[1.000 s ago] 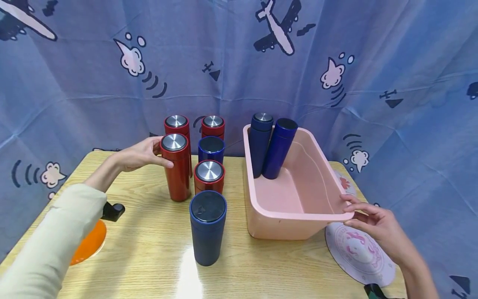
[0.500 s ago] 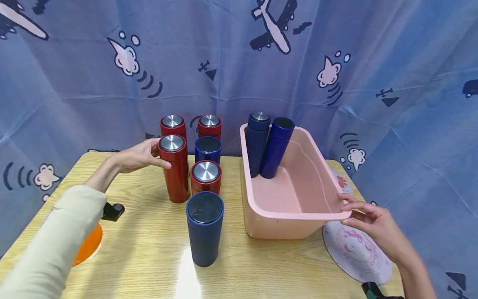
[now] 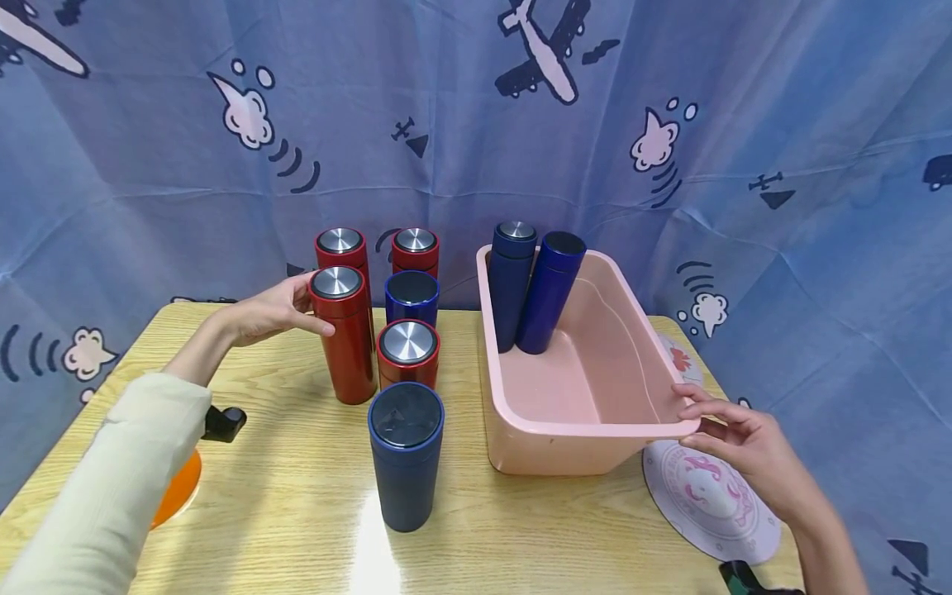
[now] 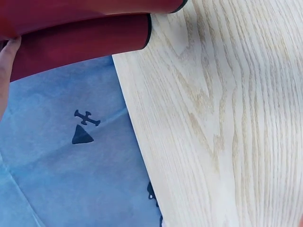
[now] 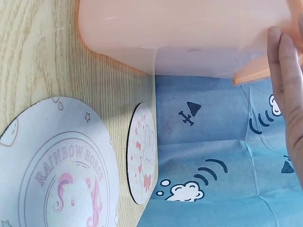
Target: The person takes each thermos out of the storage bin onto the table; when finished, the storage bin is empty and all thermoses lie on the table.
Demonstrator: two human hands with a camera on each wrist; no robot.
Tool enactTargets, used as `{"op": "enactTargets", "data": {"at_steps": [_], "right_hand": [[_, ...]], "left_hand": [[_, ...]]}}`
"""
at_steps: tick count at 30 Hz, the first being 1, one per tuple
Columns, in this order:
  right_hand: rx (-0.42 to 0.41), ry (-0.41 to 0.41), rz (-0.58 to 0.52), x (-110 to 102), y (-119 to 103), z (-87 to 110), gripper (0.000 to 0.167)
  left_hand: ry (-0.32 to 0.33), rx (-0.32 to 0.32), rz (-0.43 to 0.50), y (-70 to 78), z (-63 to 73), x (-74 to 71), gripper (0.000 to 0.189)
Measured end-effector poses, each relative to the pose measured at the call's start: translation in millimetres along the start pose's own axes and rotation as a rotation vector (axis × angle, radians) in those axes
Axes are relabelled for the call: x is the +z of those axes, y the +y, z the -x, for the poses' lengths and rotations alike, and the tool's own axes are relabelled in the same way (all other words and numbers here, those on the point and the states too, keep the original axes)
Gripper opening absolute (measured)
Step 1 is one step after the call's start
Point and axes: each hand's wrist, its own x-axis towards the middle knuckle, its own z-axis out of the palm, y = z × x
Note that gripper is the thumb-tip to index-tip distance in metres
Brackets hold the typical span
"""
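In the head view my left hand point(image 3: 271, 314) grips a tall red thermos flask point(image 3: 351, 355) near its top, thumb on the front and fingers behind. Its silver lid tips a little to the left. Two red body sections show in the left wrist view: the nearer flask point(image 4: 90, 14) and one behind it point(image 4: 94, 45), with part of a finger point(image 4: 5, 71) at the left edge. My right hand point(image 3: 744, 442) pinches the near right corner of a pink plastic bin point(image 3: 565, 450). Inside the bin, a navy flask point(image 3: 511, 289) and a glossy blue flask point(image 3: 552, 297) lean at the far left.
A red flask point(image 3: 342, 248), another red flask point(image 3: 415, 252), a blue flask point(image 3: 411, 297), a front red flask point(image 3: 407, 355) and a navy flask point(image 3: 405, 479) stand on the wooden table point(image 3: 297, 496). Round mats point(image 3: 714, 504) lie right; an orange disc point(image 3: 178, 492) lies left.
The head view shifts slightly, so the scene slides a little left. The held red flask's top leans slightly further left. Both hands keep their holds.
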Motion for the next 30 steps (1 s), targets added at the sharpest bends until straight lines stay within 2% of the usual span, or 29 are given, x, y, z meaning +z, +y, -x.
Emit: {"op": "enactTargets", "data": {"at_steps": [10,17,22,24,30], "right_hand": [[-0.005,-0.001,-0.013,1,-2,-0.5,0.034],[-0.005,-0.011,-0.025,1,-1,-0.2,0.034],[0.006,-0.002,-0.013,1,-3,0.0,0.033],[0.009,-0.002,-0.013,1,-3,-0.2,0.033],[0.013,-0.001,-0.016,1,-3,-0.5,0.033]], "left_hand": [[-0.051,0.018,0.049,-4.2,0.1,-0.3,0.075],[-0.003,-0.001,0.002,-2.8,5.4,-2.3,0.07],[0.035,-0.028,-0.022,-1.4,18.9,-8.8,0.08],[0.047,-0.025,-0.028,-0.8,26.9,-12.5,0.078],[0.069,0.057,-0.045,4.0,53.0,-25.8,0.058]]}}
